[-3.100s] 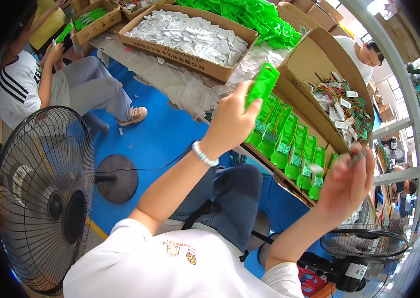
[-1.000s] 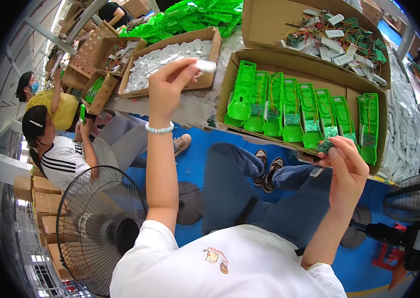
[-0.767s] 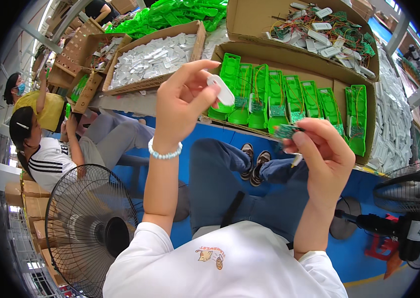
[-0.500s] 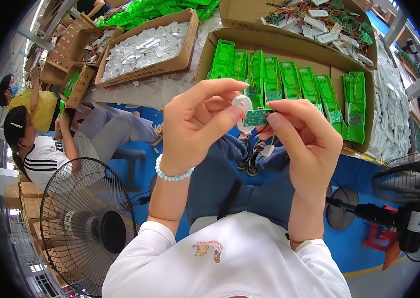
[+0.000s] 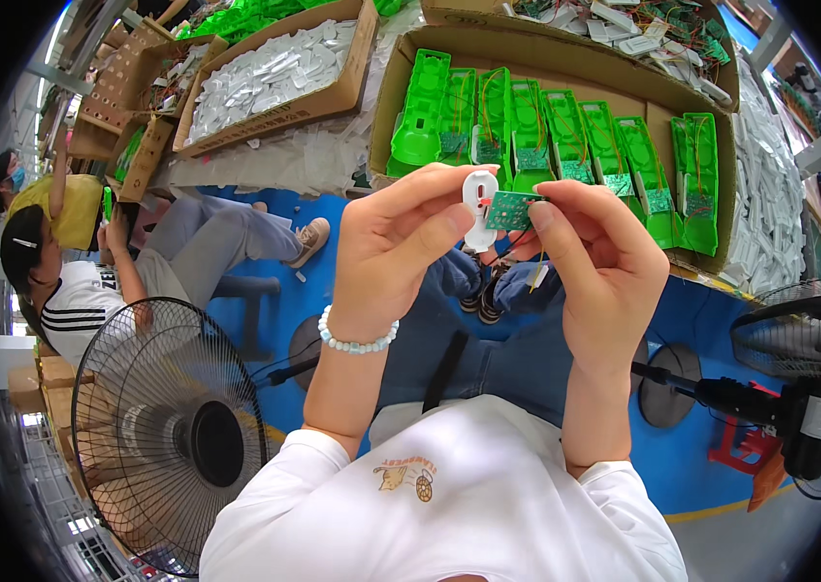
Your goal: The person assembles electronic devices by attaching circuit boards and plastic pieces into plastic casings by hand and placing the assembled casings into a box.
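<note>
Between the thumb and fingers of my left hand [image 5: 391,238] is a white oval plastic piece [image 5: 477,233] with slots in it, held upright. My right hand [image 5: 599,257] pinches a small green circuit board [image 5: 507,210] by its right edge. The two parts sit side by side, with something small and red where they meet. I cannot tell whether they are joined. Thin wires hang below the board, and a small pale connector [image 5: 537,277] dangles under my right fingers.
Ahead, a cardboard box [image 5: 565,50] holds a row of green plastic housings [image 5: 512,112] with boards and wires. White parts [image 5: 270,82] fill another box at the left. Black fans [image 5: 216,441] stand on both sides. A co-worker [image 5: 85,291] sits at the left.
The white piece has turned to show its slotted face more fully. The green board has tilted up and shows more of its surface. My left hand has shifted slightly right.
</note>
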{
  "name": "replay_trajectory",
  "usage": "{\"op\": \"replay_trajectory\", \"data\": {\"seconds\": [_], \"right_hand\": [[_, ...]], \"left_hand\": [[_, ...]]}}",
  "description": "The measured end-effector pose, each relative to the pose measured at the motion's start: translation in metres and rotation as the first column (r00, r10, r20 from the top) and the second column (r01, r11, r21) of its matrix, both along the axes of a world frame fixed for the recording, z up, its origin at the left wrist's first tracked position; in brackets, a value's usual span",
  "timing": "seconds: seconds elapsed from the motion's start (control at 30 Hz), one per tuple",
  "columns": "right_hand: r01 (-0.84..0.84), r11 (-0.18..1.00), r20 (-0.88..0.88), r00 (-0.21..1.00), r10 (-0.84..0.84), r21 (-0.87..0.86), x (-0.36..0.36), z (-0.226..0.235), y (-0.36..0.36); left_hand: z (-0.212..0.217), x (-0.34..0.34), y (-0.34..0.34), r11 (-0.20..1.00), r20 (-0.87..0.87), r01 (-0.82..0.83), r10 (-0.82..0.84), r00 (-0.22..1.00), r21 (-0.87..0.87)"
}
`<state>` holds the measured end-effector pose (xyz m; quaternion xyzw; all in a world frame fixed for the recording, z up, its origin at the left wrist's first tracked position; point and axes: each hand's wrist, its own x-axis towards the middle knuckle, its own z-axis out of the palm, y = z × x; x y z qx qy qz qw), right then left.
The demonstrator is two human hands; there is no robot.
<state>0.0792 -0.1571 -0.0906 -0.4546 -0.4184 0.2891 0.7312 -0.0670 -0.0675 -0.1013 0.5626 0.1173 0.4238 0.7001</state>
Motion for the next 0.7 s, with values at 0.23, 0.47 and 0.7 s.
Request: {"op": "replay_trajectory", "data": {"seconds": [0.23, 0.47, 0.7], "right_hand": [[-0.063, 0.998, -0.122, 0.991, 0.059, -0.027, -0.001, -0.002, -0.001], [-0.149, 0.989, -0.238, 0.96, 0.147, 0.009, -0.003, -0.011, -0.008], [-0.04, 0.996, -0.282, 0.959, 0.017, -0.076, -0.017, -0.032, -0.003]], "left_hand": [[-0.005, 0.001, -0.004, 0.998, 0.111, 0.054, -0.05, 0.993, -0.03], [-0.024, 0.004, -0.005, 0.983, 0.203, -0.127, 0.099, 0.974, 0.13], [-0.052, 0.013, -0.019, 0.971, 0.15, -0.235, 0.24, 0.959, -0.047]]}}
